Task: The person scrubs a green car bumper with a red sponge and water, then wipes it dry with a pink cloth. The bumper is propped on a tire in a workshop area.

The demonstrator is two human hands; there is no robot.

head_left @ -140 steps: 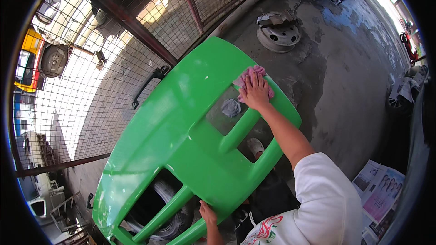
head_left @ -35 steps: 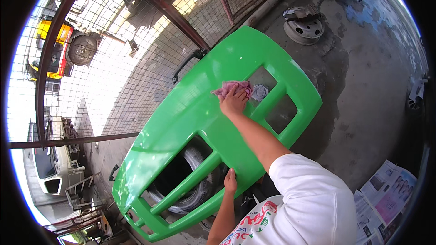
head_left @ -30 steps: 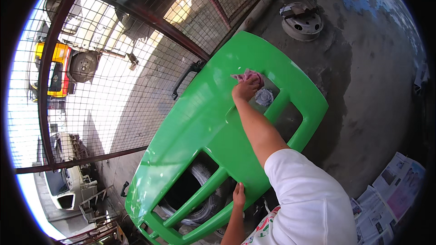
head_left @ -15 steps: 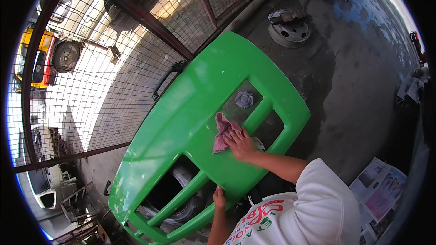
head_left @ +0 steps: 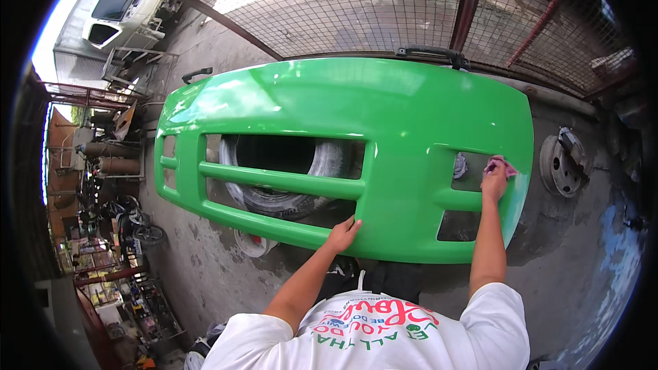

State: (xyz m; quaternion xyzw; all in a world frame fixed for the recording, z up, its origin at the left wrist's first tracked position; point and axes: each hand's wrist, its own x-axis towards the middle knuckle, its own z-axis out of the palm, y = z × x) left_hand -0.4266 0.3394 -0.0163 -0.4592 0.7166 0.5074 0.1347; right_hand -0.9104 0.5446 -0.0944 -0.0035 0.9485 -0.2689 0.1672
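Observation:
A large glossy green vehicle front panel (head_left: pixel 404 116) with several slotted openings lies across the view in front of me. My right hand (head_left: pixel 493 183) is closed on a bunched pink cloth (head_left: pixel 507 167), pressed to the panel beside its upper right opening. Part of the cloth is covered by my fingers. On the near side, my left hand (head_left: pixel 344 235) grips the panel's edge at the right end of the long lower opening. Some of its fingers are hidden.
A tire (head_left: pixel 325 164) lies under the panel, showing through its openings. A steel wheel rim (head_left: pixel 563 163) is on the concrete floor to the right. Wire mesh fencing (head_left: pixel 329 14) runs along the far side. At left stand gas cylinders (head_left: pixel 116 166) and clutter.
My view has swung to the left. The cloth in my right hand has moved from the panel's middle to its right end. The left hand still holds the near edge.

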